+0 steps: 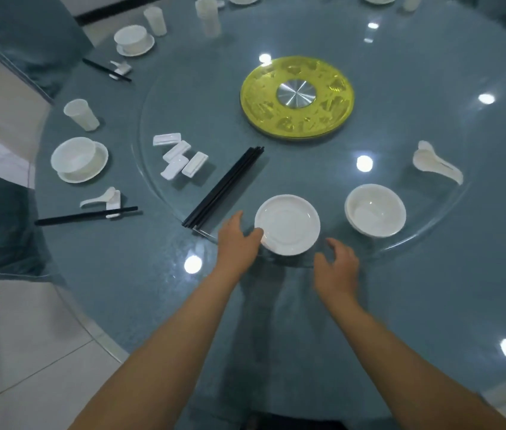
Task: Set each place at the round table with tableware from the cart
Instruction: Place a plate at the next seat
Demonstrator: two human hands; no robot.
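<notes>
The left hand point(236, 240) is gripping, seemingly by thumb and fingers, the white plate point(287, 224) beside the bowl point(375, 210), while the right hand point(337, 265), holding nothing, is hovering relaxed; sliding it level off the glass turntable point(416, 240) suits best.

A single head-worn wide-angle camera is looking forward and steeply down from above the near edge of the round blue-grey glass-topped desk point(431, 290). It is sitting close enough that both bare forearms are rising from the bottom edge, the left hand point(236, 243) and right hand point(337, 268) landing just below mid-frame. The yellow round turntable hub point(297, 99) is lying beyond them, and the wide lens is bowing the desk's far rim.
</notes>
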